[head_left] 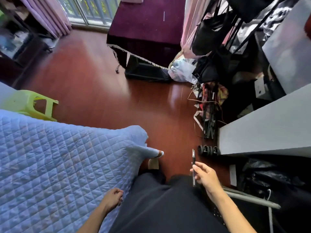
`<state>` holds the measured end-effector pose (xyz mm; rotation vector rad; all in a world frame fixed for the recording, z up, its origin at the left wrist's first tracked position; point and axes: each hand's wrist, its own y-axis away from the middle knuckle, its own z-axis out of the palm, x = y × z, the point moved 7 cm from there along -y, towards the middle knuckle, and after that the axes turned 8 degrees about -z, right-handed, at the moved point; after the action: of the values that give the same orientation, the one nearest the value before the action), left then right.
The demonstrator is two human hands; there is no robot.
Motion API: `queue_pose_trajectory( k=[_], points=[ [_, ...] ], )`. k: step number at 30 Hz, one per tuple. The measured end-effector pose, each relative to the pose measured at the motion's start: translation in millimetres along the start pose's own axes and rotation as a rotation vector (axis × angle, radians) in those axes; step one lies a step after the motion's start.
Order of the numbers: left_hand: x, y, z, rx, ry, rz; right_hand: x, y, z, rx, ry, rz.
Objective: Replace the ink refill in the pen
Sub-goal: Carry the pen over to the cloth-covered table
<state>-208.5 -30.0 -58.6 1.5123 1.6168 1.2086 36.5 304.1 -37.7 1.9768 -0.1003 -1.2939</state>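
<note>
A slim black pen (193, 158) with a silver tip stands nearly upright in my right hand (204, 176), pinched between thumb and fingers at its middle, above my dark-clothed lap. My left hand (112, 198) rests at the edge of the blue quilt with its fingers curled in; whether anything is inside them cannot be seen. No separate ink refill is visible.
A blue quilted bed cover (50, 165) fills the left. A grey desk edge (269, 132) runs along the right, with bags and cables piled behind it. A green plastic stool (33, 105) and red wooden floor (101, 81) lie ahead.
</note>
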Motion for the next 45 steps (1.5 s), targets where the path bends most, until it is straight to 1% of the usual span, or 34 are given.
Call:
queue_pose_trajectory(
  k=[4,6,9,14,17,20,26,31,33,37,39,42,45],
  points=[
    [89,-20,-36,-0.046,0.014,0.059,-48,-39,10,0.009,-0.025,-0.006],
    [135,-25,-53,-0.054,0.07,0.06,-68,-57,14,0.001,-0.029,0.002],
    [209,-36,-71,-0.065,0.136,0.119,-101,-91,20,-0.019,-0.021,0.001],
    [298,-57,-97,-0.001,0.24,0.15,-157,-169,23,-0.067,0.026,-0.029],
    [324,-65,-110,0.047,0.283,0.091,-197,-223,26,-0.124,0.083,-0.047],
    [333,-71,-118,0.057,0.314,0.016,-240,-268,33,-0.182,0.133,-0.073],
    [324,-80,-126,0.058,0.364,-0.152,-311,-337,69,-0.281,0.183,-0.104],
    [326,-101,-149,0.088,0.373,-0.233,-359,-382,111,-0.336,0.253,-0.145],
    [335,-115,-167,0.11,0.387,-0.224,-382,-399,135,-0.347,0.262,-0.155],
    [362,-149,-212,0.079,0.396,-0.202,-413,-430,176,-0.349,0.248,-0.158],
    [386,-170,-243,0.081,0.386,-0.178,-431,-445,194,-0.322,0.224,-0.154],
    [430,-201,-288,0.066,0.433,-0.133,-455,-464,213,-0.296,0.183,-0.163],
    [476,-224,-331,0.052,0.446,-0.1,-469,-483,227,-0.27,0.143,-0.124]
  ],
)
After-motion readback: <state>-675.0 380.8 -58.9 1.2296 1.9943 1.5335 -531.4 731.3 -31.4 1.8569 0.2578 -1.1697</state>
